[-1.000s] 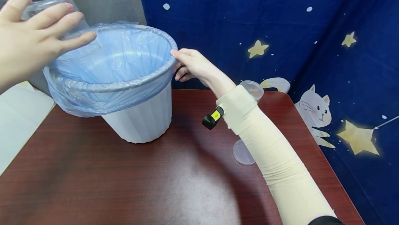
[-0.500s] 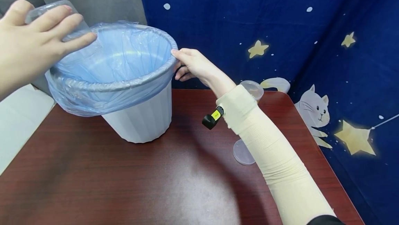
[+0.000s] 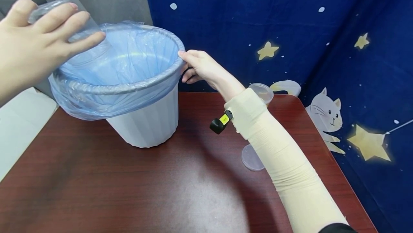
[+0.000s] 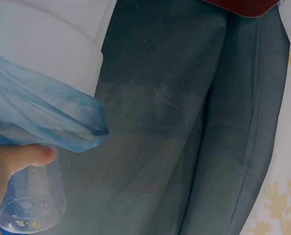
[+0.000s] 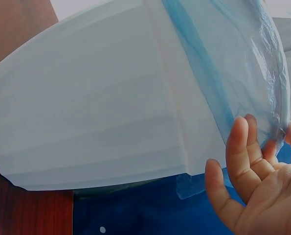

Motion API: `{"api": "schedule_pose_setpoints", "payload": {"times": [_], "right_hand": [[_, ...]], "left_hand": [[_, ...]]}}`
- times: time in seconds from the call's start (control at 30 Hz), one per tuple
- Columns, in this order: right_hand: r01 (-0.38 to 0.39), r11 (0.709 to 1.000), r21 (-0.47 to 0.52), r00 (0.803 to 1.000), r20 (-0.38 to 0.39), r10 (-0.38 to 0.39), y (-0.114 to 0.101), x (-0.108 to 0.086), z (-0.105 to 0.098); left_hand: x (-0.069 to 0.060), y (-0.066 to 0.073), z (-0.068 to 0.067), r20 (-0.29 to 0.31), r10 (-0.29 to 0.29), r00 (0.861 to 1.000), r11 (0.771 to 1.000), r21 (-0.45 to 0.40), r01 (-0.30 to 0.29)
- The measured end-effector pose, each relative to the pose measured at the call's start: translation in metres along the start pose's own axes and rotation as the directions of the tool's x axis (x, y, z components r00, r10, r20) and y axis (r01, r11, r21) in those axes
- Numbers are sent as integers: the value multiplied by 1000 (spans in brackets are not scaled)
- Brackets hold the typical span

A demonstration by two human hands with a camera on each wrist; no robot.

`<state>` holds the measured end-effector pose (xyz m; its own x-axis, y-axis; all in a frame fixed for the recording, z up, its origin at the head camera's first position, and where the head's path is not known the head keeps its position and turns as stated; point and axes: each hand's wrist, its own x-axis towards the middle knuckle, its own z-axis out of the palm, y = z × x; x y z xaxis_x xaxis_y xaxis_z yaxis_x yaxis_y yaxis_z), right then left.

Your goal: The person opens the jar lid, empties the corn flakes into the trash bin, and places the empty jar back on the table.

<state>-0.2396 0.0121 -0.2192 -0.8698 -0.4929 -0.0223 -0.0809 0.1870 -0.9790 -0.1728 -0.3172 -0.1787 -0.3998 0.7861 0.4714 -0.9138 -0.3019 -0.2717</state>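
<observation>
My left hand [image 3: 40, 44] holds a clear plastic container [image 3: 92, 28], tipped with its mouth over the left side of a white trash bin [image 3: 150, 122]. Small yellowish bits cling inside the container [image 4: 33, 198] near its base, as the left wrist view shows. A blue plastic bag [image 3: 132, 52] lines the bin and folds over its rim. The bin stands tilted on the table. At the right side of the rim, my right hand [image 3: 201, 66] grips the edge through the bag, thumb on top and fingers [image 5: 240, 147] below on the outside.
A round clear lid [image 3: 252, 158] lies on the brown table [image 3: 145, 186], partly behind my right forearm. Farther back stands another clear tub [image 3: 262, 92], partly hidden by the sleeve. A white surface [image 3: 22, 122] is at the left. A blue star-patterned curtain [image 3: 226, 18] hangs behind.
My left hand and the container dip slightly, then rise and shift a little right over the bin. The bin's left rim moves slightly right. My right hand keeps its hold.
</observation>
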Motion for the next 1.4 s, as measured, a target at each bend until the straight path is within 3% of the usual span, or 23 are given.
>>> {"api": "schedule_pose_setpoints", "payload": {"times": [0.03, 0.07, 0.1, 0.17, 0.2, 0.23, 0.3, 0.33, 0.4, 0.43, 0.47, 0.53, 0.57, 0.67, 0.73, 0.87, 0.97, 1.1, 1.13, 1.17, 1.27, 1.37, 1.4], "right_hand": [[1, 1000, -2, 1000, 1, -1, 0, 0, 0], [1, 1000, -2, 1000, 1, -1, 0, 0, 0], [0, 1000, -1, 1000, 1, 0, 0, 0, 0], [1, 1000, -1, 1000, 2, -1, 0, 0, 0], [1, 1000, -1, 1000, 2, -1, 0, 0, -1], [2, 1000, -1, 1000, 2, -2, 0, 0, -1], [4, 1000, -2, 1000, 3, -4, 0, -1, -1], [5, 1000, -4, 1000, 5, -5, 0, -1, -1], [7, 1000, -6, 1000, 7, -7, 0, -1, -1], [8, 1000, -8, 1000, 7, -8, 0, -2, -1], [8, 1000, -8, 1000, 8, -7, -1, -2, -1], [8, 1000, -6, 1000, 6, -8, -1, -2, -1], [9, 1000, -4, 1000, 5, -9, -1, -2, -1], [14, 1000, -1, 1000, 6, -14, 0, -2, -1], [18, 1000, -1, 1000, 8, -18, 0, -2, -1], [18, 1000, -4, 1000, 13, -18, 0, -3, -2], [14, 1000, -4, 1000, 11, -14, 0, -3, -2], [15, 1000, -5, 1000, 11, -15, 1, -3, -2], [15, 1000, -4, 1000, 11, -15, 1, -3, -2], [16, 1000, -2, 1000, 12, -16, 1, -3, -2], [13, 1000, 2, 1000, 12, -13, 2, -3, -2], [11, 1000, 3, 1000, 15, -11, 2, -2, -3], [11, 1000, 4, 1000, 16, -11, 2, -2, -3]], "left_hand": [[1, 0, 0, 20, 10, 1000, 997, 77, -11], [3, 0, 0, 52, 13, 999, 940, 339, -30], [5, 0, -1, 98, 19, 995, 802, 593, -74], [10, -1, -2, 163, 22, 986, 604, 784, -143], [12, 0, -4, 222, 12, 975, 441, 874, -204], [13, 0, -5, 246, 13, 969, 396, 889, -231], [12, 1, -6, 278, 11, 961, 347, 900, -264], [10, 2, -5, 273, 27, 962, 342, 901, -266], [2, 6, -3, 245, 77, 966, 382, 888, -256], [-1, 7, -1, 212, 115, 971, 419, 875, -241], [-4, 8, 0, 194, 143, 971, 433, 869, -237], [-7, 10, 2, 170, 177, 969, 440, 867, -232], [-7, 10, 1, 176, 177, 968, 425, 874, -237], [-4, 10, -1, 226, 171, 959, 300, 915, -270], [-3, 9, -2, 257, 167, 952, 259, 920, -294], [-1, 7, -3, 272, 171, 947, 263, 914, -310], [3, 6, -4, 280, 147, 949, 281, 908, -312], [13, 5, -6, 326, 89, 941, 273, 901, -338], [16, 5, -6, 336, 74, 939, 259, 903, -343], [18, 4, -6, 337, 69, 939, 269, 900, -343], [21, 3, -8, 364, 45, 930, 250, 897, -364], [21, 1, -5, 331, 65, 941, 283, 898, -336], [21, 0, -5, 323, 82, 943, 309, 891, -332]]}}
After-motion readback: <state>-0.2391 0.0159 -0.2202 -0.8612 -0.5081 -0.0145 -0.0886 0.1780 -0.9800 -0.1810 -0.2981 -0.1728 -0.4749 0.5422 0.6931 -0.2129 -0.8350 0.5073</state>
